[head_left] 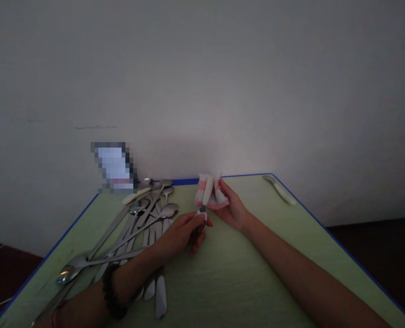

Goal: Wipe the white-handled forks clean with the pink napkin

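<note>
My left hand [183, 230] is closed on the metal end of a white-handled piece of cutlery [207, 190], whose handle points up and away. My fingers partly cover its head, so I cannot tell whether it is a spoon or a fork. Behind and around the handle, my right hand [235, 210] grips a pink-and-white cloth [219, 200]. The cloth is spread open, with the handle lying against it. Beside and under my left forearm lies a loose pile of metal spoons [170, 210] and other cutlery.
Another white-handled piece of cutlery [284, 193] lies near the far right corner of the pale green table [243, 282]. A blurred-out phone-like device [115, 166] leans at the back left. A large spoon [69, 271] sticks out toward the left edge. The wall [202, 91] stands directly behind the table.
</note>
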Demonstrator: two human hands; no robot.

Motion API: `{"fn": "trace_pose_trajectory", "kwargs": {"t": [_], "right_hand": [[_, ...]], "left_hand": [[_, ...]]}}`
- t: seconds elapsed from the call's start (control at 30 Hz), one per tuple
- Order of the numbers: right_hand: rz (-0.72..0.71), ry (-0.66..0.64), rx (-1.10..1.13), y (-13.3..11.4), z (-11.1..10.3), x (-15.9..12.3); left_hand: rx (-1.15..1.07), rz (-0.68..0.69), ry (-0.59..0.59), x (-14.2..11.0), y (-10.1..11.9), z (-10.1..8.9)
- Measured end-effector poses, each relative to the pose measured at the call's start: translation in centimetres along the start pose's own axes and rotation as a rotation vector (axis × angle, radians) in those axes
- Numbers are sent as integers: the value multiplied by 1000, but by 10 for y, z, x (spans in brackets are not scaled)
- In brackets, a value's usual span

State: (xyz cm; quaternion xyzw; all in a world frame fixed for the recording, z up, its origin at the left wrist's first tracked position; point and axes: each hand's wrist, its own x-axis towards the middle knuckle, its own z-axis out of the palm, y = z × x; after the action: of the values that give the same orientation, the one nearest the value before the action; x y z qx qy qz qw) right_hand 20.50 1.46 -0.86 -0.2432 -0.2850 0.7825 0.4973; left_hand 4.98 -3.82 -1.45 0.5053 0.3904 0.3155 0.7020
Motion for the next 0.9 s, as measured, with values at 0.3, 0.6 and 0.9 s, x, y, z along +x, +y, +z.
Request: {"fn": "trace_pose_trajectory", "kwargs": {"t": [0.3,0.6,0.9], "right_hand": [[-2,-11,-14,0,1,-1],[-4,-23,-22,1,-4,2],[-4,-8,-19,1,-3,1]], "left_hand": [[4,12,-2,0,-1,-1],[-8,14,-2,1,-3,-2],[-3,0,-17,1,-4,-2]]}}
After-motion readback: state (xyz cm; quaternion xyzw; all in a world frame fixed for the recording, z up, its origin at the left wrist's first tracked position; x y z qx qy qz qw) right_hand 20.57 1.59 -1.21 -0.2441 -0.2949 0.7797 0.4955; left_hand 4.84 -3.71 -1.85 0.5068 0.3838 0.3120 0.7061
